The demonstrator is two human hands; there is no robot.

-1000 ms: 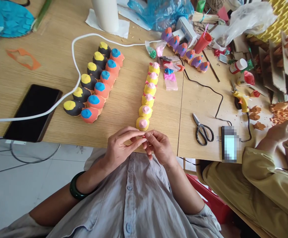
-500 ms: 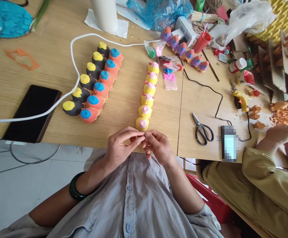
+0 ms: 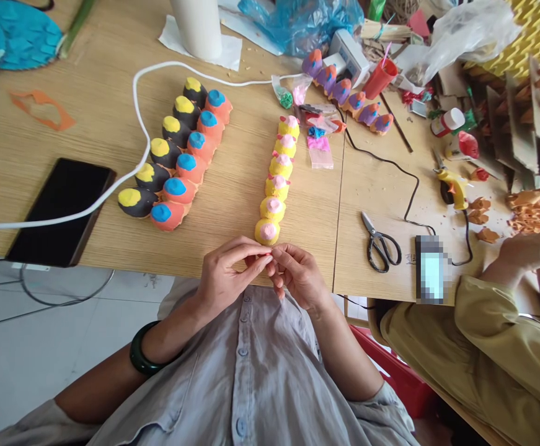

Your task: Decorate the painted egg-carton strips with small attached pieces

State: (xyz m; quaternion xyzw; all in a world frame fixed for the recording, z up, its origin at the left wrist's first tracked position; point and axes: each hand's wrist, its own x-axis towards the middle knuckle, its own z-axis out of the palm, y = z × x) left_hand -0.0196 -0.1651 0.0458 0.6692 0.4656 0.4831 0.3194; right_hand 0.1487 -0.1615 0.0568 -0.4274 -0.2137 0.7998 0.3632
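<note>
Head view: the left hand [image 3: 232, 269] pinches a tiny red bit [image 3: 268, 254] between thumb and fingertip, over the near edge of the surface [image 3: 232, 210]. The right hand [image 3: 300, 275] has thumb and forefinger pressed together, its grip meeting the left fingertips; whether it also pinches the red bit cannot be told. Most of the bit is hidden by fingers, so its shape is unclear.

Just beyond the hands, at 12 o'clock, lies the yellow strip [image 3: 272, 209], a single line of six rounded bumps, each capped in pale pink. Red nubs flank the caps on the four farther bumps; the two nearer ones are plain yellow and pink.

At 1 o'clock from the hands, a red cup [image 3: 380, 79] leans with a pink stick in it, beside the purple strip [image 3: 341, 91]. Also at 1 o'clock, clear packets hold green, pink and blue material; the pink packet [image 3: 318, 152] lies lowest. A white-lidded jar [image 3: 447, 122] lies tilted at 2 o'clock, near an open jar [image 3: 465, 145] showing red.

At 10 to 11 o'clock sits the double row [image 3: 190, 164], black bumps with yellow caps alongside orange ones with blue caps. Scissors [image 3: 380, 244] lie at 3 o'clock.
</note>
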